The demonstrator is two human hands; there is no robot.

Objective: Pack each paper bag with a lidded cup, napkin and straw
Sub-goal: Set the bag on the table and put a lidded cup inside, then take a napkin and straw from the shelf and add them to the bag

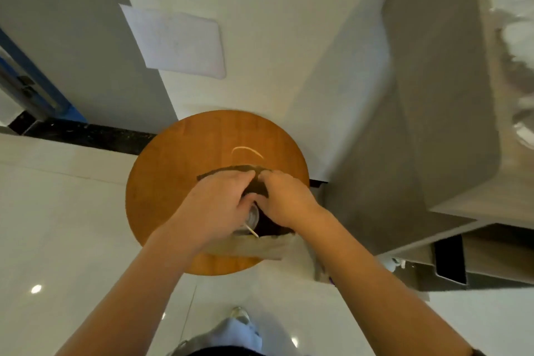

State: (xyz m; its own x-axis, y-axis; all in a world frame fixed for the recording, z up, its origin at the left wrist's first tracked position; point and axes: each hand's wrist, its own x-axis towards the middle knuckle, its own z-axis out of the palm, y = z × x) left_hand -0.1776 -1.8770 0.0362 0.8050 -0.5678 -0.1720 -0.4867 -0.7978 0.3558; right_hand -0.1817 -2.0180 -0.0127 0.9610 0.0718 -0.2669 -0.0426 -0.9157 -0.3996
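The paper bag (254,247) stands on the round wooden bench (173,170), near the edge that is closest to the person, and its mouth is open to above; I think it stands there so that both arms reach it without stretching. Both hands work at the mouth of the bag; the left hand (215,208) has its fingers curled over the far rim, and the right hand (281,199) pinches the same dark rim just beside it, so the two hands almost touch each other. It seems they pull the rim apart, or hold it open, so that the things inside can settle; whether they begin to fold it closed, I cannot tell.

Inside the bag, between the two hands, a lidded cup (253,215) of clear plastic is visible, standing upright; a thin pale straw (251,230) lies slanted at the near side of the mouth. A napkin I do not see; it may be hidden under the hands or deeper in the bag.

On the white floor beyond the bench lies a flat white sheet (179,43), well apart from the work.
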